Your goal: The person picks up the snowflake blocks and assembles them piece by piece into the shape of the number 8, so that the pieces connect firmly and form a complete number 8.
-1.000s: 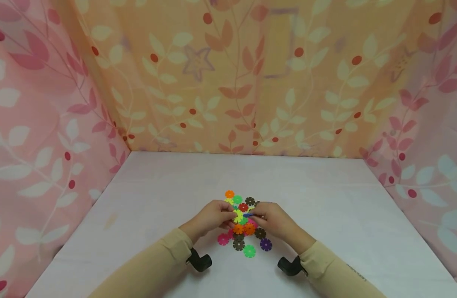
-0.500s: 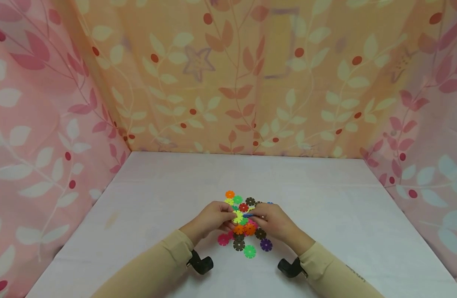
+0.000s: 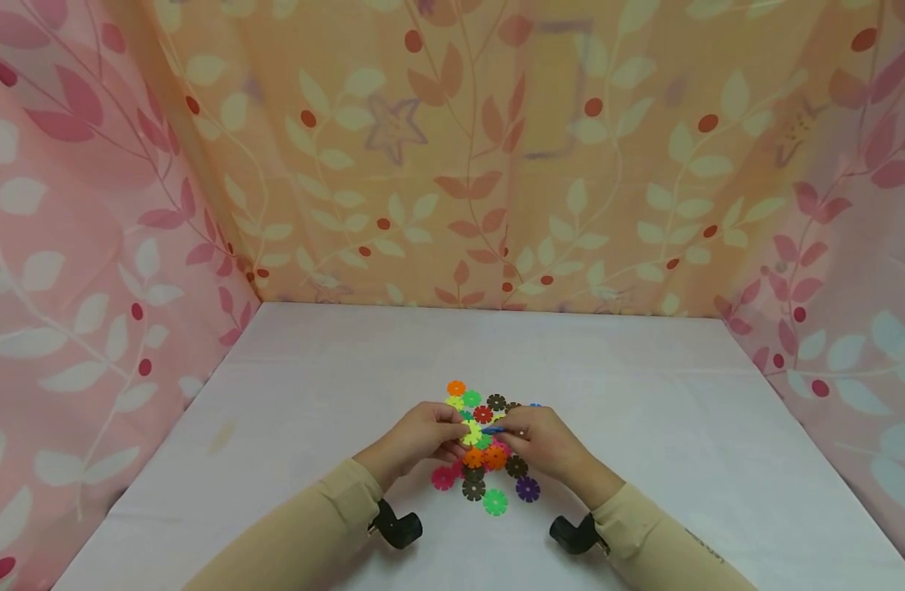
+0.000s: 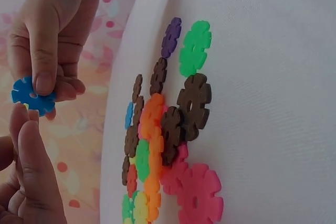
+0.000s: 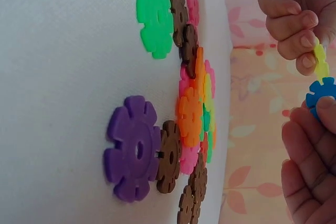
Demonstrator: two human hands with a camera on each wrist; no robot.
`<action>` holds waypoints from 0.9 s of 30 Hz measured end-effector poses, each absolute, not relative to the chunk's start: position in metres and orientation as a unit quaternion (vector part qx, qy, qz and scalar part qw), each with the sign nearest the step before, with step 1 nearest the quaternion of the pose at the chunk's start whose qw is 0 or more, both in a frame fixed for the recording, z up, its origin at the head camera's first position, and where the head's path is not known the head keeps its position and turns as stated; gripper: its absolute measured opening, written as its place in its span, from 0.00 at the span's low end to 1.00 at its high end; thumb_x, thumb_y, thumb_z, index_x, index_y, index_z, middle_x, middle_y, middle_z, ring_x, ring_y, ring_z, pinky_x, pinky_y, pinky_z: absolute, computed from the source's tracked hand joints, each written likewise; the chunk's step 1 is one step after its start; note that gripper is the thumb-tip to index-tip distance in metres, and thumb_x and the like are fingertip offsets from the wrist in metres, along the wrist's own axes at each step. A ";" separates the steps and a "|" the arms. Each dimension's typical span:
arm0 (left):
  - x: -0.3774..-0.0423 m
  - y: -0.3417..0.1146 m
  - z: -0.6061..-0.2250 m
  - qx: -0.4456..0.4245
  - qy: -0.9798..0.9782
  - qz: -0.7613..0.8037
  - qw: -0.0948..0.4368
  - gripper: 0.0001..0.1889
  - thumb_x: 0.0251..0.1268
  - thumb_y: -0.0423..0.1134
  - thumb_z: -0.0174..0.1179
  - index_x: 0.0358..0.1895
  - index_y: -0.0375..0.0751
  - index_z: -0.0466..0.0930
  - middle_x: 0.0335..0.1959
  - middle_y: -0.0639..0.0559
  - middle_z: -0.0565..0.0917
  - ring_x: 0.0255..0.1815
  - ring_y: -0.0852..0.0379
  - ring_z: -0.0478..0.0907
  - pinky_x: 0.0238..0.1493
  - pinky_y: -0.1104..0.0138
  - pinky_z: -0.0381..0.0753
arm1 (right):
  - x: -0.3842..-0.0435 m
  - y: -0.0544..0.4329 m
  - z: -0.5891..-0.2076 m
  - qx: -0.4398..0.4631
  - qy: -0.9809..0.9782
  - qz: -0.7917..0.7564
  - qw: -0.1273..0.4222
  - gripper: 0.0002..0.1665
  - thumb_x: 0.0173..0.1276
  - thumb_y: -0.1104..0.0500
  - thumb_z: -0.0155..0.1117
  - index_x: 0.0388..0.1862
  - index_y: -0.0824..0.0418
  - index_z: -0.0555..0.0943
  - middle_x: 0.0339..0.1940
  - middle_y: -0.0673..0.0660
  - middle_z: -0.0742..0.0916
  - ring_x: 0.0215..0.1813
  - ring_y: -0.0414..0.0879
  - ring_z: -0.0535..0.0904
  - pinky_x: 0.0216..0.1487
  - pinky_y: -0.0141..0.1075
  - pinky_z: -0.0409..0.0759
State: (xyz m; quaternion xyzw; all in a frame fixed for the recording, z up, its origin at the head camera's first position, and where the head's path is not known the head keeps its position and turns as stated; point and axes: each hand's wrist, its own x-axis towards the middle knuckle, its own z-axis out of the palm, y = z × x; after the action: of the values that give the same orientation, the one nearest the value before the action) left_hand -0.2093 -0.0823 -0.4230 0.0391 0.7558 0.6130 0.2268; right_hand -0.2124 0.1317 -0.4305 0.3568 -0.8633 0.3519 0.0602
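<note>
My left hand pinches a yellow notched plastic disc between thumb and fingers, raised over the pile. Facing it, my right hand pinches a blue notched disc by its edge, thumb on its face. The blue disc meets the rim of the yellow disc nearly edge-on in the right wrist view. In the left wrist view, the left fingers hide most of the yellow disc. Below both hands lies a loose pile of similar discs, with an orange disc near its middle.
On the white table, a green disc and a purple disc lie at the near side of the pile. A pink disc is at its left. Black wrist mounts hang under both sleeves. Patterned curtains stand around the table.
Both hands stay almost in place, still holding the yellow and blue discs against each other. The blue disc has tilted slightly, and the whole head view has shifted a little.
</note>
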 end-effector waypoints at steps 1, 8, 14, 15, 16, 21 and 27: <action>-0.209 -0.082 -0.423 0.039 0.755 0.613 0.227 0.08 0.62 0.37 0.57 0.33 0.33 0.77 0.28 0.38 0.83 0.26 0.50 0.82 0.30 0.64 0.82 | -0.212 0.132 -0.430 0.356 -0.863 0.354 0.062 0.03 0.58 0.66 0.65 0.31 0.61 0.85 0.24 0.50 0.83 0.26 0.35 0.70 0.30 0.27 0.76; -0.209 -0.081 -0.421 0.042 0.763 0.606 0.221 0.08 0.62 0.37 0.58 0.31 0.33 0.77 0.24 0.42 0.83 0.23 0.53 0.81 0.30 0.62 0.82 | -0.211 0.131 -0.430 0.360 -0.871 0.326 0.075 0.03 0.58 0.65 0.65 0.30 0.60 0.85 0.23 0.47 0.81 0.26 0.35 0.69 0.31 0.27 0.76; -0.207 -0.080 -0.420 0.041 0.768 0.603 0.212 0.08 0.61 0.37 0.58 0.31 0.34 0.78 0.23 0.43 0.82 0.26 0.48 0.82 0.30 0.62 0.82 | -0.211 0.132 -0.430 0.369 -0.869 0.321 0.077 0.02 0.58 0.65 0.65 0.30 0.60 0.84 0.23 0.45 0.80 0.26 0.35 0.69 0.30 0.27 0.75; -0.207 -0.080 -0.420 0.040 0.766 0.606 0.211 0.08 0.62 0.37 0.58 0.31 0.34 0.77 0.23 0.43 0.82 0.26 0.48 0.82 0.30 0.62 0.82 | -0.211 0.132 -0.430 0.369 -0.868 0.324 0.078 0.02 0.59 0.65 0.64 0.30 0.60 0.84 0.23 0.45 0.80 0.26 0.35 0.69 0.30 0.27 0.75; -0.207 -0.080 -0.420 0.040 0.763 0.610 0.211 0.08 0.62 0.37 0.58 0.32 0.33 0.77 0.23 0.44 0.82 0.25 0.49 0.82 0.31 0.61 0.82 | -0.211 0.132 -0.430 0.368 -0.867 0.326 0.080 0.03 0.59 0.65 0.64 0.30 0.60 0.84 0.23 0.45 0.80 0.26 0.35 0.69 0.30 0.27 0.75; -0.207 -0.080 -0.420 0.039 0.751 0.624 0.212 0.09 0.62 0.38 0.58 0.32 0.33 0.78 0.22 0.45 0.82 0.22 0.56 0.80 0.30 0.63 0.82 | -0.212 0.132 -0.429 0.368 -0.866 0.326 0.087 0.03 0.59 0.66 0.64 0.31 0.60 0.84 0.24 0.45 0.80 0.27 0.35 0.70 0.32 0.27 0.76; -0.207 -0.079 -0.421 0.040 0.749 0.624 0.218 0.08 0.61 0.36 0.58 0.31 0.33 0.78 0.24 0.42 0.83 0.22 0.56 0.80 0.32 0.60 0.82 | -0.210 0.129 -0.426 0.374 -0.871 0.307 0.078 0.03 0.59 0.66 0.64 0.31 0.60 0.84 0.25 0.45 0.80 0.28 0.35 0.70 0.33 0.27 0.76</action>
State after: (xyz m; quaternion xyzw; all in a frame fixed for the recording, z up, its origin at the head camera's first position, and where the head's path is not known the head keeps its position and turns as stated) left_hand -0.2074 -0.0793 -0.4207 0.0402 0.7493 0.6240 0.2180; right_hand -0.2098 0.1291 -0.4264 0.3745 -0.8714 0.3070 0.0783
